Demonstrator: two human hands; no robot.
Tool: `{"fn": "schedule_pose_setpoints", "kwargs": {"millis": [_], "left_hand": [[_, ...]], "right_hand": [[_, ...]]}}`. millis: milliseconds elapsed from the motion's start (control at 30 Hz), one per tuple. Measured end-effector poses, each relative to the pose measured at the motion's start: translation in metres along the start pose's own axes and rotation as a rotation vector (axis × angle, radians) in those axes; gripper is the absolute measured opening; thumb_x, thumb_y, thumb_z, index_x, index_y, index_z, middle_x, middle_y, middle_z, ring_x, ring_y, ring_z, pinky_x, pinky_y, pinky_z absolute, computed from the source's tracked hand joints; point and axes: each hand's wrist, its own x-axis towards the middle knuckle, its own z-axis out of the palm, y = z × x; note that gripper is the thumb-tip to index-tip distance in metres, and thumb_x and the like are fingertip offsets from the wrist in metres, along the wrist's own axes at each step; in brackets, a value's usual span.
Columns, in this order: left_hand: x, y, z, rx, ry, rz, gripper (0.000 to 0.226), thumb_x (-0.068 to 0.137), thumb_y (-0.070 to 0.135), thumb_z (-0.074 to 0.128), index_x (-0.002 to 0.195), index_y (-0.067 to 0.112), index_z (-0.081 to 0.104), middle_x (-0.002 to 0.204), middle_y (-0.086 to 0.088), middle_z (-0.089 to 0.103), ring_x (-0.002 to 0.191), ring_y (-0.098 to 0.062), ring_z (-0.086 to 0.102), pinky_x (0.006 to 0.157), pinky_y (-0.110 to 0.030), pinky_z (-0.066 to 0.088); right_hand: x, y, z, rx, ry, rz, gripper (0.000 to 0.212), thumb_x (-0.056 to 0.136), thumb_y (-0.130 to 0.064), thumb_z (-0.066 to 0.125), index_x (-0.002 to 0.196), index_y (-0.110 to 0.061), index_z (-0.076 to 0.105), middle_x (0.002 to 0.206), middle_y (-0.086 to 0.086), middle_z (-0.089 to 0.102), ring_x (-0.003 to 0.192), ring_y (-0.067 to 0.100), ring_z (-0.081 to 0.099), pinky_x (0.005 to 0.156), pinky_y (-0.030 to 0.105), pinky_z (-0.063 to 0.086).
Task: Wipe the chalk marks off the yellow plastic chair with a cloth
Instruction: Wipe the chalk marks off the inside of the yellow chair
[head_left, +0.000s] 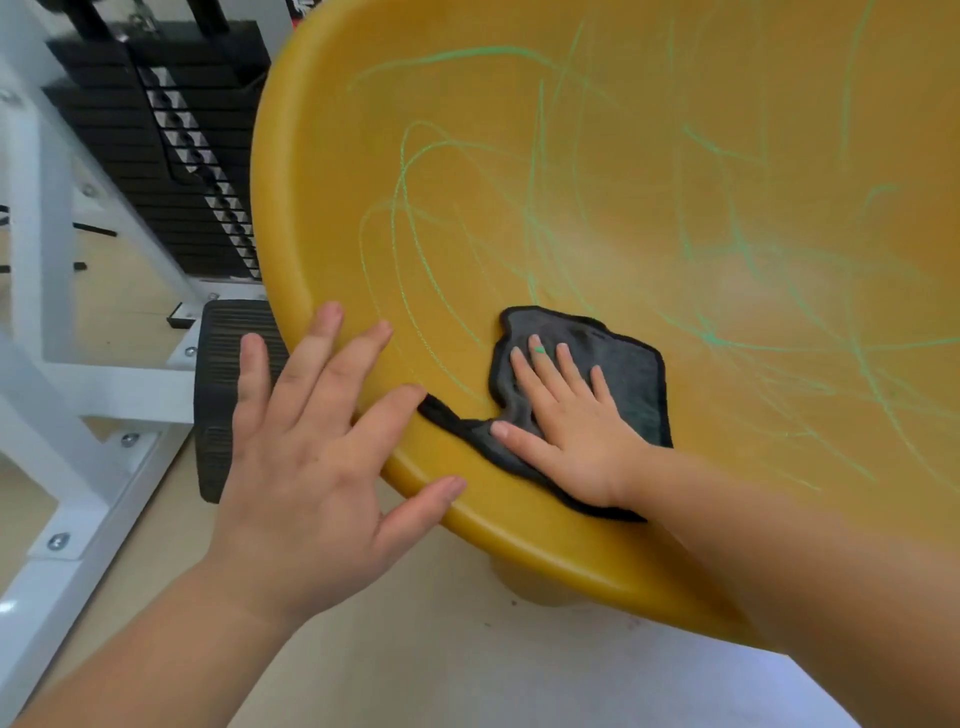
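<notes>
I see right hand (566, 415) flat, fingers straight, pressing cloth (634, 384) by chair (519, 156) rim; left hand (311, 431) splayed at rim. I'd press firm, overlap strokes across chalk marks (415, 208).

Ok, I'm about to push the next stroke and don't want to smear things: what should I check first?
1. Right hand flat on the cloth: ok.
2. Left hand steadying the chair at its rim: ok.
3. Cloth spread flat: not ok, bunched toward the left hand and draped over the rim.
4. Chalk marks gone: not ok, green lines cross the seat.
5. Cloth damp: cannot tell.
</notes>
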Motion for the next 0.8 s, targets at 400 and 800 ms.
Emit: {"fn": "schedule_pose_setpoints", "kwargs": {"millis": [400, 800], "left_hand": [[0.001, -0.012, -0.003, -0.065, 0.049, 0.061, 0.051, 0.089, 0.056, 0.051, 0.109, 0.014, 0.073, 0.140, -0.012, 0.056, 0.144, -0.033, 0.035, 0.113, -0.068, 0.018], [-0.008, -0.022, -0.016, -0.104, 0.092, -0.010, 0.035, 0.088, 0.044, 0.058, 0.106, 0.018, 0.072, 0.151, -0.012, 0.045, 0.149, -0.033, 0.024, 0.116, -0.066, 0.012]], "right_hand": [[-0.013, 0.026, -0.011, -0.130, -0.129, -0.089, 0.099, 0.060, -0.104, -0.004, 0.143, -0.058, -0.032, 0.160, -0.015, -0.039, 0.149, 0.027, -0.035, 0.121, 0.061, -0.011], [-0.061, -0.008, 0.004, 0.045, -0.114, -0.162, 0.078, 0.085, -0.086, 0.006, 0.151, -0.054, -0.023, 0.159, -0.027, -0.035, 0.147, 0.004, -0.036, 0.123, 0.040, -0.018]]}}
